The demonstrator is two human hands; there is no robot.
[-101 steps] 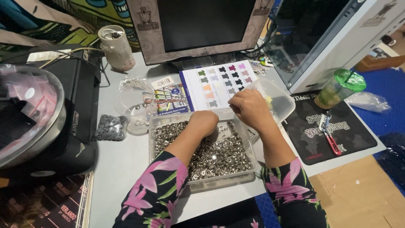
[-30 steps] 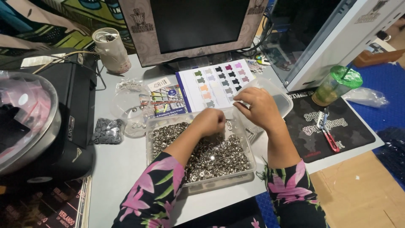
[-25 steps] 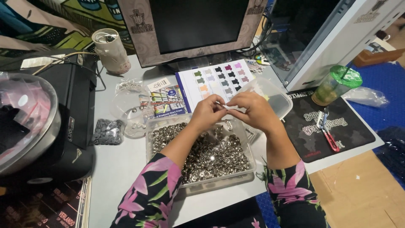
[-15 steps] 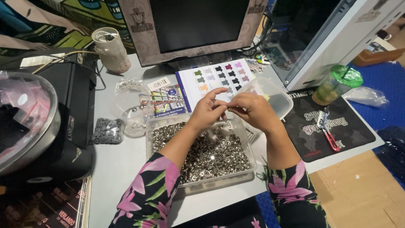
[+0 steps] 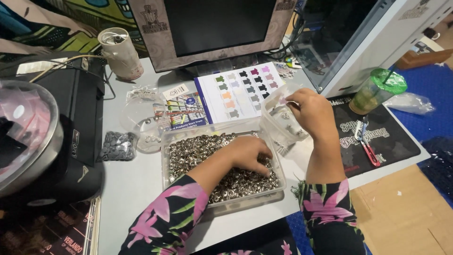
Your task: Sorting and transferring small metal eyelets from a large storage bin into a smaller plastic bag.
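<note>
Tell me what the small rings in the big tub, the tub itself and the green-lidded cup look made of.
Rings: likely metal, with a shiny silver glint.
Tub: clear plastic, since the rings show through its walls; the left hand digs in it.
Cup: seemingly translucent plastic, with a green lid and a straw.

A dark monitor (image 5: 219, 23) stands behind a colour chart (image 5: 240, 92) (shirt swatches), with a green-lidded cup (image 5: 377, 89) at right.
</note>
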